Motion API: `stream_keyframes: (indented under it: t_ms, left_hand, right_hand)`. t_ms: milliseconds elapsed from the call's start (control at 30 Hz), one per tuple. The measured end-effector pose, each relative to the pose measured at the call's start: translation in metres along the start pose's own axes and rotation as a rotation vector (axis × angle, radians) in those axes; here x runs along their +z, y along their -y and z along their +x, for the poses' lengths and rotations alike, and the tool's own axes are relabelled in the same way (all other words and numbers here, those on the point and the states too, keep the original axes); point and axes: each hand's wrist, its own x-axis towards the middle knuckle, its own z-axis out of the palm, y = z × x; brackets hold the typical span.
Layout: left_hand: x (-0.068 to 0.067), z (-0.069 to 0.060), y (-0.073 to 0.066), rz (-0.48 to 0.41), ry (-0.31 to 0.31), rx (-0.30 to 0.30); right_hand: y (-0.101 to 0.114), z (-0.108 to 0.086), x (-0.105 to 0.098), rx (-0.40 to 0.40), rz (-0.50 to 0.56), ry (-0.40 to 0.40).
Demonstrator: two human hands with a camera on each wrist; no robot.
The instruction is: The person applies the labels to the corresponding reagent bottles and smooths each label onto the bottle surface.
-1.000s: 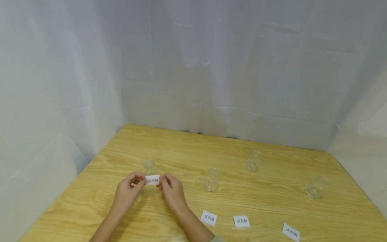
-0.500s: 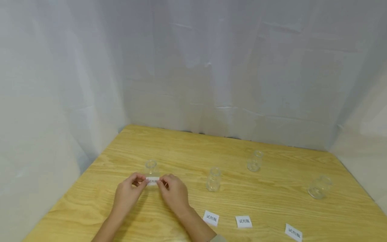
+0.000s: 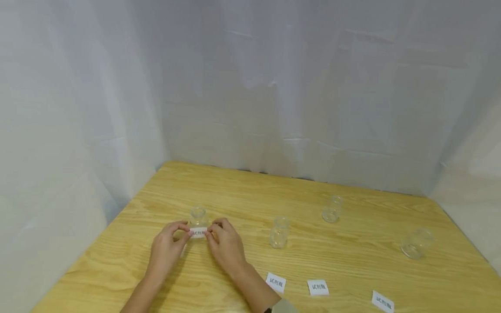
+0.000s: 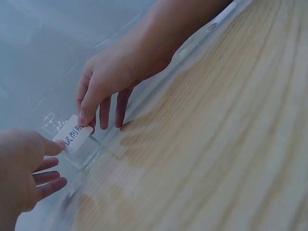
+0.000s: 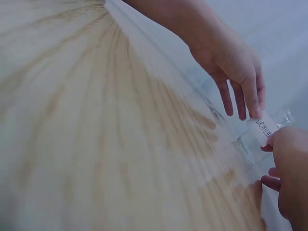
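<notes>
A small clear glass bottle (image 3: 198, 213) stands upright on the table's left side. In front of it is a white label (image 3: 198, 232) with dark written characters. My left hand (image 3: 166, 245) pinches the label's left end between thumb and forefinger. The right hand (image 3: 230, 245) pinches its other end. In the left wrist view the label (image 4: 74, 134) lies flat over the bottle's wall, its lower fingers held off the glass. The right wrist view shows the label (image 5: 264, 130) against the bottle too, with part of the bottle behind my right hand (image 5: 293, 163).
Three more glass bottles stand to the right: one near the middle (image 3: 279, 232), one farther back (image 3: 332, 209) and one at far right (image 3: 416, 243). Three written labels lie near the front: left (image 3: 275, 282), middle (image 3: 318, 287), right (image 3: 382, 301). A pale curtain (image 3: 274, 95) surrounds the wooden table (image 3: 332, 261).
Both hands have brought the label in against the bottle's front, and its face has tipped away from the head view. The head view has shifted slightly; the other bottles and labels stay put.
</notes>
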Motion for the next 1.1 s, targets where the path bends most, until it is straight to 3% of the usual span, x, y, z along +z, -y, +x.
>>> stream_keyframes:
  t_ms: [167,433,833,1100]
  left_hand:
    - [0.0010,0.0032,0.0021,-0.088,0.053,-0.037]
    - [0.0034,0.0043,0.0041,-0.187,0.056,0.012]
    - [0.0051,0.0034,0.0065,-0.146,0.057,-0.036]
    - [0.0066,0.0032,0.0091,-0.163,0.021,-0.024]
  right_hand:
    - [-0.0011,0.0024,-0.0002,-0.010,0.064,0.018]
    - [-0.0036,0.0035,0.0013,-0.013,0.109,0.033]
    - [-0.0024,0.0038,0.0028,0.045,0.155,0.056]
    - [-0.0019,0.0035,0.0044,0.030,0.136,0.045]
